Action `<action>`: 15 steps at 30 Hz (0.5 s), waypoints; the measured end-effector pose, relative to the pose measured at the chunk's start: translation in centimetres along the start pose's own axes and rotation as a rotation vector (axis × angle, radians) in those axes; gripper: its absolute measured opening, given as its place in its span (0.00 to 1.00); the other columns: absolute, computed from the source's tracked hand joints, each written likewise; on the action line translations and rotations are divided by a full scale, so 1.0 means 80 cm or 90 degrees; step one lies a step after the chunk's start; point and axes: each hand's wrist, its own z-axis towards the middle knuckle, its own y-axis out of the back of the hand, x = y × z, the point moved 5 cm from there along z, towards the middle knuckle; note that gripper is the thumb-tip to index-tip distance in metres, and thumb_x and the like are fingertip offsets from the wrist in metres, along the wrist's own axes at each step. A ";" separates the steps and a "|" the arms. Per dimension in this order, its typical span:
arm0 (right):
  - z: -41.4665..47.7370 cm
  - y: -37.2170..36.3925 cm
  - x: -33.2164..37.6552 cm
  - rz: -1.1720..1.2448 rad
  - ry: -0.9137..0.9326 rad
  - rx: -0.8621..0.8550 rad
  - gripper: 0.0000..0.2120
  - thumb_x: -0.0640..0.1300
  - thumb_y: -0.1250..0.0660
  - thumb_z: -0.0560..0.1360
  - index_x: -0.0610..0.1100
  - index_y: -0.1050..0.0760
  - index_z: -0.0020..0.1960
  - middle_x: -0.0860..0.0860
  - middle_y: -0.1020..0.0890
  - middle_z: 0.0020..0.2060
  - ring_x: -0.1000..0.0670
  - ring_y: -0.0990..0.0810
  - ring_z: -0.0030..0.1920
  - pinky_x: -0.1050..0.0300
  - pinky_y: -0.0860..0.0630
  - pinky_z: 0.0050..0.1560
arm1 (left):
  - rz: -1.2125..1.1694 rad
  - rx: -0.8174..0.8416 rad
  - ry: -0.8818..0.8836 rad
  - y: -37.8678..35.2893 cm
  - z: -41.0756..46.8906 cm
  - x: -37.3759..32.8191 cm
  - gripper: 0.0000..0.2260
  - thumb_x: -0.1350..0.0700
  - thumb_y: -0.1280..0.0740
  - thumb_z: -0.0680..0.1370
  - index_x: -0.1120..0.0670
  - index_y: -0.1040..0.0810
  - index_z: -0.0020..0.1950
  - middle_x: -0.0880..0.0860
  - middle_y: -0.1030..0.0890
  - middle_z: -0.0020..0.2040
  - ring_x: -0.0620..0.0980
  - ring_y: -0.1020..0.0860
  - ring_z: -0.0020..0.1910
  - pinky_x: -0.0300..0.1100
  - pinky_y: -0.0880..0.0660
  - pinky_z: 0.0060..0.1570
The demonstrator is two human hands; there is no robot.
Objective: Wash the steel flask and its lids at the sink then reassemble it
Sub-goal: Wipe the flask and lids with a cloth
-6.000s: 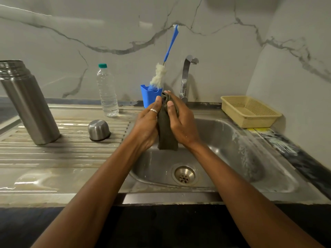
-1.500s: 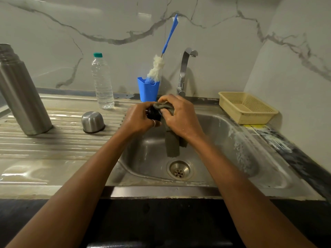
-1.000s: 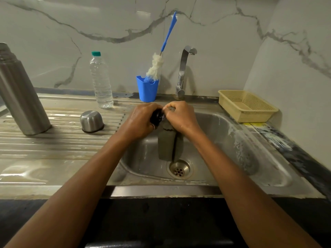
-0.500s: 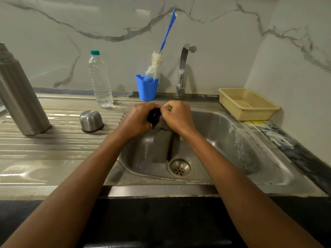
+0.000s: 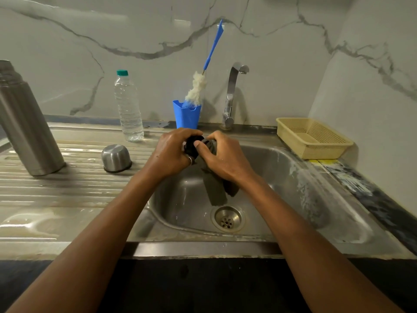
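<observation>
Over the sink basin (image 5: 282, 177), my left hand (image 5: 171, 152) grips a small black inner lid (image 5: 191, 145). My right hand (image 5: 222, 158) holds a dark grey cloth (image 5: 216, 188) against that lid, its thumb on the lid's face; the rest of the cloth hangs down toward the drain. The tall steel flask (image 5: 27, 127) stands open on the drainboard at far left. Its steel cup lid (image 5: 116, 158) sits upside down on the drainboard, to the right of the flask.
A clear water bottle (image 5: 128, 107) and a blue cup (image 5: 186, 116) holding a blue-handled bottle brush (image 5: 198, 86) stand at the back, left of the tap (image 5: 232, 96). A beige plastic basket (image 5: 312, 137) sits right of the basin. The drain (image 5: 227, 219) lies below the cloth.
Both hands stay together over the basin. The right hand has shifted its hold on the cloth around the black lid, and the cloth's hanging end has swung slightly.
</observation>
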 end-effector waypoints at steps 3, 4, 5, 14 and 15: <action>0.002 0.004 0.004 0.008 0.028 0.021 0.20 0.56 0.30 0.78 0.46 0.29 0.62 0.56 0.23 0.47 0.62 0.23 0.44 0.70 0.30 0.41 | -0.019 -0.018 0.002 0.003 0.003 0.005 0.27 0.65 0.22 0.70 0.55 0.22 0.68 0.54 0.18 0.60 0.42 0.26 0.54 0.20 0.37 0.48; 0.003 0.005 0.007 0.003 0.041 0.021 0.19 0.55 0.29 0.77 0.46 0.29 0.62 0.57 0.24 0.47 0.62 0.23 0.43 0.70 0.29 0.40 | -0.024 -0.015 0.004 0.003 0.004 0.006 0.28 0.64 0.22 0.70 0.55 0.22 0.68 0.54 0.18 0.60 0.42 0.26 0.54 0.21 0.37 0.48; 0.003 0.006 0.010 -0.005 0.058 0.012 0.19 0.54 0.28 0.77 0.46 0.29 0.61 0.57 0.23 0.46 0.62 0.23 0.42 0.70 0.27 0.40 | -0.026 -0.004 0.007 0.002 0.005 0.006 0.29 0.64 0.22 0.70 0.55 0.23 0.69 0.54 0.19 0.60 0.42 0.26 0.55 0.21 0.36 0.47; -0.003 0.004 0.025 -0.136 0.229 -0.004 0.19 0.49 0.28 0.75 0.43 0.29 0.62 0.47 0.24 0.52 0.49 0.22 0.46 0.55 0.21 0.45 | -0.367 0.117 0.385 -0.008 -0.006 0.034 0.26 0.38 0.52 0.85 0.54 0.23 0.60 0.57 0.16 0.48 0.50 0.20 0.35 0.42 0.26 0.32; -0.004 0.000 0.028 -0.142 0.246 0.008 0.20 0.48 0.28 0.75 0.42 0.29 0.63 0.46 0.24 0.53 0.49 0.23 0.46 0.58 0.22 0.45 | -0.355 0.147 0.398 -0.012 -0.008 0.034 0.32 0.32 0.55 0.83 0.55 0.22 0.58 0.56 0.17 0.44 0.49 0.22 0.33 0.41 0.27 0.31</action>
